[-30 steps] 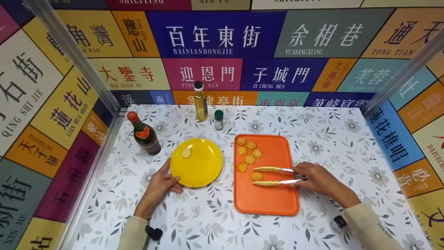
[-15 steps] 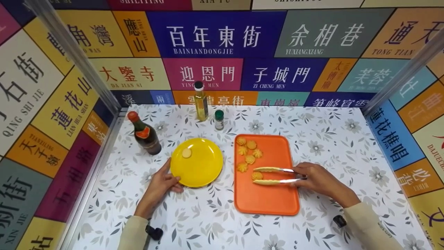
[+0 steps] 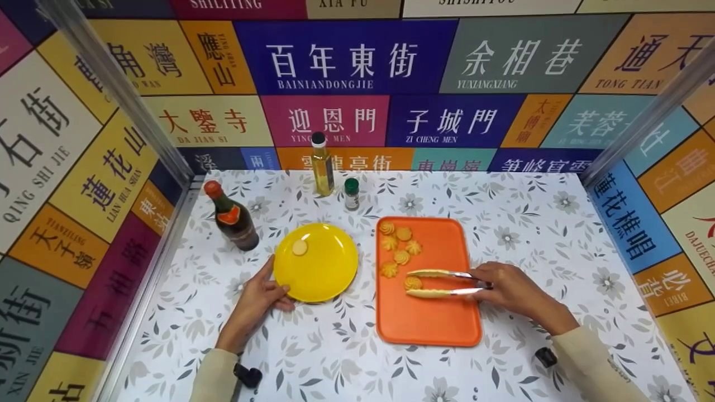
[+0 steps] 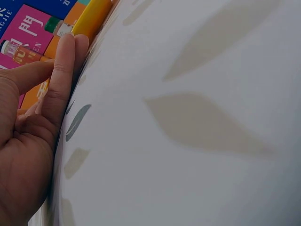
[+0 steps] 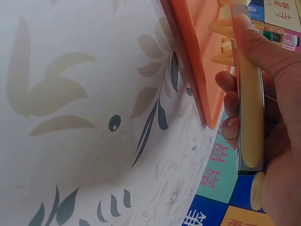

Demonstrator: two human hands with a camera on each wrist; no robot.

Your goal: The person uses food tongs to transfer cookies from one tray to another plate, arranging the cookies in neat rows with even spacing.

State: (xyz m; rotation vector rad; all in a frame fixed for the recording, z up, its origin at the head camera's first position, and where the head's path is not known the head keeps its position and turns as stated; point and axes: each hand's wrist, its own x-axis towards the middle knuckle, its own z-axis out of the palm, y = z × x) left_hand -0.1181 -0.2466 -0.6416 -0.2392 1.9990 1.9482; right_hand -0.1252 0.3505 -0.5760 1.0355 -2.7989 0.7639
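From the head view I see my right hand (image 3: 505,288) gripping a pair of yellow-tipped tongs (image 3: 441,283) by the metal handle, fingers curled round it; the right wrist view shows the thumb lying along the top arm. The tong tips sit either side of a swirl cookie (image 3: 413,283) on the orange tray (image 3: 430,324), at about 9 o'clock from the hand. I cannot tell whether the tips touch the cookie. Five more cookies (image 3: 401,244) cluster toward 12 o'clock on the tray.

My left hand (image 3: 261,293) lies with fingers straight and together, the thumb set apart, its fingertips touching the rim of the yellow plate (image 3: 324,273) at the plate's 8 o'clock. One flat round cookie (image 3: 300,247) lies on the plate near its 10 o'clock edge.

On the floral tablecloth (image 3: 536,223), a dark sauce bottle (image 3: 232,216) stands at 10 o'clock from the plate, an oil bottle (image 3: 322,164) and a small green-capped jar (image 3: 351,194) at 12 o'clock.
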